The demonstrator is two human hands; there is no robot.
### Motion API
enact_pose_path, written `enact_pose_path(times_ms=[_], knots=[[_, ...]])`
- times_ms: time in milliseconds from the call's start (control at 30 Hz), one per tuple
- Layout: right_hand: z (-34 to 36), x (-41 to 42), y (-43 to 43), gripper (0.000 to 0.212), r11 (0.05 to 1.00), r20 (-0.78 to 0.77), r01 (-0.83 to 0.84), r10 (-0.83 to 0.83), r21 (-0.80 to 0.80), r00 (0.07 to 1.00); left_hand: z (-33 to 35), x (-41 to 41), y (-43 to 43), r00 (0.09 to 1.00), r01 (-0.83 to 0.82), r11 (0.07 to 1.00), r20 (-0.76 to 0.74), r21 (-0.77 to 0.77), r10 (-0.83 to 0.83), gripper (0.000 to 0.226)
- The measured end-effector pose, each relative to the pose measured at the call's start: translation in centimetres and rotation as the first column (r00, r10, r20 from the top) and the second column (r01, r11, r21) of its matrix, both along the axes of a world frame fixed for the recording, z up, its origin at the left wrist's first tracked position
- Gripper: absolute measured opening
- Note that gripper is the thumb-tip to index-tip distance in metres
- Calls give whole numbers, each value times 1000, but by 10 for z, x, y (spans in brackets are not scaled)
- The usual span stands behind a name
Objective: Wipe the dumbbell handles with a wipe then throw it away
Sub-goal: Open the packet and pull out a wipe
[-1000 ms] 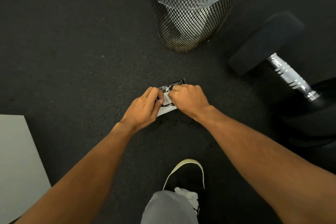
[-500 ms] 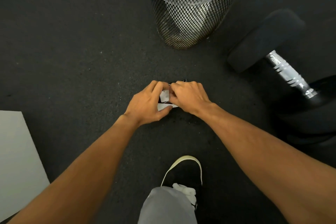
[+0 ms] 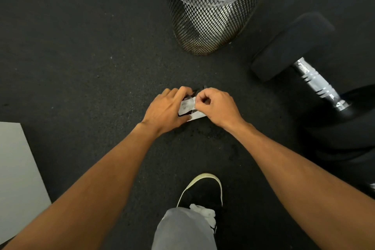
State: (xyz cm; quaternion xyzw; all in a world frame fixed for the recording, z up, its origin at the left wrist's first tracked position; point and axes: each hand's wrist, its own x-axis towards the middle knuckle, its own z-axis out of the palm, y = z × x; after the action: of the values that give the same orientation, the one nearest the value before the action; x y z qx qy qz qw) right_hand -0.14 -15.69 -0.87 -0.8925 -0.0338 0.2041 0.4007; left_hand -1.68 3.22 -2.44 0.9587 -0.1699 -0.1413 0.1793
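1. Head view: one dumbbell [image 3: 316, 81] lies on the floor at about 2 o'clock from the hands. Its long axis runs from 10 o'clock to 4 o'clock, with one black head [image 3: 292, 46] at the far end, the shiny ridged handle [image 3: 318, 83] in the middle, and the near head merging into dark shadow at the right edge.
2. One small wipe packet [image 3: 189, 108], white with black print, sits at picture centre between the two hands, held above the floor. Its long side runs roughly 11 o'clock to 5 o'clock (whether it is torn open cannot be told).
3. The left hand [image 3: 166, 110] has its fingers closed on the packet's left side; the right hand [image 3: 217, 105] has thumb and fingers pinched tight on the packet's right edge.
4. The floor [image 3: 81, 46] is dark, speckled rubber matting, as in a gym.
5. One wire-mesh bin [image 3: 211, 10] with a clear liner stands at 12 o'clock, just left of the dumbbell's far head.
6. One pale flat panel [image 3: 18, 178] lies at 8 o'clock.
7. One black shoe [image 3: 203, 193] with a pale sole and one grey trouser leg [image 3: 182, 229] show at 6 o'clock.
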Motion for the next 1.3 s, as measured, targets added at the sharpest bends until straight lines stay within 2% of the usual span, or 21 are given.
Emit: enact_pose_path(times_ms=[100,167,200,300,400,467,600,667,833,1133,1200,1300], knots=[[-2,-4,2,6,988,-64,93,-86,120,994,-1,2,-4,1000,11,998,-14,54,-10,74],[-4,-4,2,5,958,-128,212,-190,193,973,-2,3,-5,1000,-4,997,-29,75,6,71],[-4,-4,2,11,955,-149,229,-202,189,968,-2,3,-5,999,-13,997,-40,74,16,68],[-5,-7,0,32,989,-125,117,-106,87,987,-3,3,-6,998,-26,998,-58,60,29,59],[-3,-4,3,20,993,-11,-39,38,-114,999,-2,2,-6,997,-31,998,-63,58,35,58],[0,-1,5,14,985,13,-56,59,-161,998,-1,3,-8,996,-41,998,-71,54,45,58],[7,-1,6,12,999,27,13,-14,49,1000,2,7,-11,996,-21,993,-83,116,31,62],[12,-5,6,13,994,5,35,-36,104,999,3,9,-13,996,-15,990,-88,140,27,65],[22,-9,4,24,972,-140,180,-159,152,977,5,8,-13,993,-30,988,-106,149,46,66],[43,-8,5,44,848,-190,450,-410,280,892,12,9,-13,987,-48,985,-142,168,72,58],[46,-9,3,43,828,-161,475,-447,299,880,15,11,-14,988,-30,978,-140,208,60,57],[51,-6,-1,36,874,-131,421,-400,243,907,20,13,-20,988,-3,961,-146,277,45,60]])
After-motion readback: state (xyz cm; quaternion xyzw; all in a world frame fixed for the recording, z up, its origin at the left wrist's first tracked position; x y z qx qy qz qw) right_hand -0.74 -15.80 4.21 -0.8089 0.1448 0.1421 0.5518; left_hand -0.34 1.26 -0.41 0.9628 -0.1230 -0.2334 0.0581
